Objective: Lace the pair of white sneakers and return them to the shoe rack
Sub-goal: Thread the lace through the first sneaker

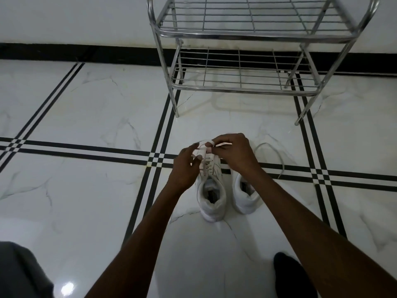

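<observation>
Two white sneakers stand side by side on the marble floor, heels toward me. The left sneaker [211, 196] has lace crossing its eyelets. My left hand [184, 166] and my right hand [234, 153] meet above its toe end, each pinching a strand of its white lace [203, 147], which loops between the fingers. The right sneaker [245, 194] is partly hidden under my right forearm. A loose white lace [277, 155] curls on the floor just right of it. The steel shoe rack [247, 87] stands beyond the shoes, both shelves bare.
White marble floor tiles with black stripe borders [86, 147] spread all around. A black skirting runs along the wall [64, 51] behind the rack. Grey fabric at my knee [19, 272] fills the lower left corner, and a dark foot [290, 274] shows at lower right.
</observation>
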